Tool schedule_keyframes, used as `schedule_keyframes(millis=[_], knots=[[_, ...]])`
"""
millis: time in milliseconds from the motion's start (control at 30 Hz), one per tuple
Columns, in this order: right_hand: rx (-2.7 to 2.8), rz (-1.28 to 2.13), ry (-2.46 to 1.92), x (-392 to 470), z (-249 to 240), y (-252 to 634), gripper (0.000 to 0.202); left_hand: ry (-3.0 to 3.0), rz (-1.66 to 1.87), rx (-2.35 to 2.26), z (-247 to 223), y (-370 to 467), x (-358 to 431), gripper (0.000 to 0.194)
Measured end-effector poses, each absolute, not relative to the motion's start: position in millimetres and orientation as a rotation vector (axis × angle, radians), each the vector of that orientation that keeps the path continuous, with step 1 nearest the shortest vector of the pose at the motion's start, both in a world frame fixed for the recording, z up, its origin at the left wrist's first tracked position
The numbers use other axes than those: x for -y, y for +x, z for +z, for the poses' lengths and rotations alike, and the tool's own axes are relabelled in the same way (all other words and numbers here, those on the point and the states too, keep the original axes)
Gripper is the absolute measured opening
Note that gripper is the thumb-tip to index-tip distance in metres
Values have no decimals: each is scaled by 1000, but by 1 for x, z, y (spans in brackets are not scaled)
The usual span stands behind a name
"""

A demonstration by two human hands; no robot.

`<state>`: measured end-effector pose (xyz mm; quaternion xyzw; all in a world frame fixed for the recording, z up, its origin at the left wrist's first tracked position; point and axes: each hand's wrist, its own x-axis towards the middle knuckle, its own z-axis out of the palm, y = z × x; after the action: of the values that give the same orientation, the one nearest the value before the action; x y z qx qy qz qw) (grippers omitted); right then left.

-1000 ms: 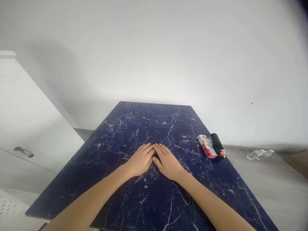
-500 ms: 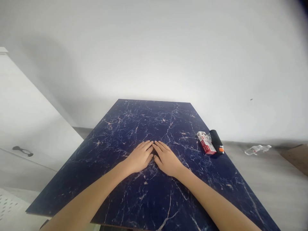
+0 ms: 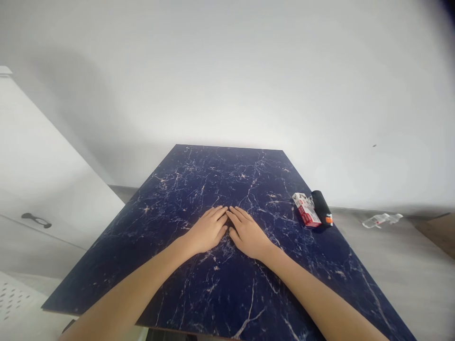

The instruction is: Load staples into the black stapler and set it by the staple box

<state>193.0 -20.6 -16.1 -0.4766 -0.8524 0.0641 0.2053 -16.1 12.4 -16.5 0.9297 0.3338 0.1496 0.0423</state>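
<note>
My left hand (image 3: 208, 230) lies flat, palm down, on the dark blue marble-patterned table (image 3: 213, 182). Beside it my right hand (image 3: 248, 233) rests the same way, with its fingertips close to those of the left. Both hands have their fingers stretched out and hold nothing. To the right of my right hand, near the table's right edge, lies a red and white box (image 3: 306, 210). Against its far side is a black roll-shaped item (image 3: 321, 207) with an orange patch at its near end; its exact kind is unclear.
A white cabinet (image 3: 46, 166) with a dark handle (image 3: 36, 220) stands at the left. On the floor to the right lies a clear plastic bottle (image 3: 377, 220), with a brown cardboard-like piece (image 3: 440, 233) at the far right. A pale wall (image 3: 231, 71) rises behind the table.
The whole view has shifted very slightly. Both hands stay in place on the table, and the box and black item have not moved.
</note>
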Motion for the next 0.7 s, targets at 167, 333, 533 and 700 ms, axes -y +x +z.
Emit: schedule_keyframes(millis=[167,333,533,700], knots=[[2378,180,-1322,21,-15,193,56,2841,449,-1027,-16,-16,-12,49],[2378,183,-1326,21,-14,193,56,2836,426,-1028,-15,-16,-12,49],[2372,179,-1314,21,-16,193,56,2823,441,-1030,-15,-15,-12,48],[2383,175,-1327,21,-16,193,56,2818,442,-1025,-14,-15,-12,47]])
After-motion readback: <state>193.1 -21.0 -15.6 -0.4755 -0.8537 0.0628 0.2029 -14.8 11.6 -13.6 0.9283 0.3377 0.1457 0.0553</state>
